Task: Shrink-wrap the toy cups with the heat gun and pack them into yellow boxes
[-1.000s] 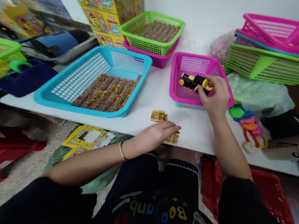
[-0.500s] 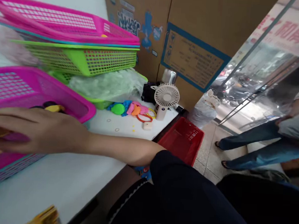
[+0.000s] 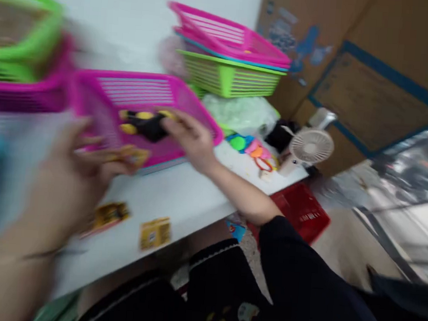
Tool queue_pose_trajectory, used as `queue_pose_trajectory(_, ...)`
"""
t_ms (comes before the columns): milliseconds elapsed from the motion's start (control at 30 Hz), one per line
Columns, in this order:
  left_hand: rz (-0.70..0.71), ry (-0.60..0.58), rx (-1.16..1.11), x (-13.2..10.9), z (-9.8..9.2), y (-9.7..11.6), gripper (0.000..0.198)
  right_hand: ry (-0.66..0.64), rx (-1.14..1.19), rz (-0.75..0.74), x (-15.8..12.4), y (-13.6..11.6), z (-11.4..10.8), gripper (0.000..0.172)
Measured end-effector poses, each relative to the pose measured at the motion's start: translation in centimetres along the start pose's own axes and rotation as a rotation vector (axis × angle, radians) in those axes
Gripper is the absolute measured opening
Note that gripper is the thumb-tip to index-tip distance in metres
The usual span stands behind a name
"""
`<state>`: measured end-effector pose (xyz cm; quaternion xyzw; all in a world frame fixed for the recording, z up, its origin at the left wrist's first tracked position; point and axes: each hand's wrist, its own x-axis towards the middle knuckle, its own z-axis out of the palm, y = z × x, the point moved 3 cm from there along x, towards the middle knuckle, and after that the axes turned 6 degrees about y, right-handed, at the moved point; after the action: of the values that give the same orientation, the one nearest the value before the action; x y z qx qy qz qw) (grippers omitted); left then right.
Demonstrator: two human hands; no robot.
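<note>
Over magenta basket [image 3: 132, 76], right hand [image 3: 191, 139] beside toy [image 3: 145, 126]

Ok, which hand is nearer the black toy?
Right: the right hand is at the right end of the black toy; the left hand is farther, below and left.

This looks like a small packing room or workroom at a shopfront, not a home. A long white table [image 3: 173, 216] carries plastic mesh baskets in bright colours, with a pink basket [image 3: 131, 91] in front and a stack of baskets [image 3: 229, 78] further along, as in bulk handling of goods. Small yellow packets [image 3: 155, 233] lie on the tabletop. Big cardboard cartons [image 3: 372, 93] with printed labels stand against the far end. A red crate [image 3: 300, 210] sits on the tiled floor [image 3: 343, 199], a little desk fan [image 3: 312, 146] stands on the table, and a blurred glass door [image 3: 411, 164] appears at the right.
</note>
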<state>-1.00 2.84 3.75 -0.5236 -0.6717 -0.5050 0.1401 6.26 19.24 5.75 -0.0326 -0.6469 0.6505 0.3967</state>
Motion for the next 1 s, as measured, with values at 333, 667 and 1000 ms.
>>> queue_pose_trajectory(333,-0.037,-0.048,0.171,-0.3,-2.0,0.8,0.057,-0.155,-0.194,-0.057,-0.8,0.6,-0.8,0.067)
queue_pose_trajectory(667,0.164,0.110,0.233,-0.7,-2.7,0.2,0.063,-0.218,-0.146,-0.218,-0.7,-0.4,-0.5,0.045)
queue_pose_trajectory(1000,-0.069,0.013,-0.145,-0.8,-2.0,1.5,0.082,-0.355,-0.208,-0.274,-0.6,-0.3,-1.0,0.049)
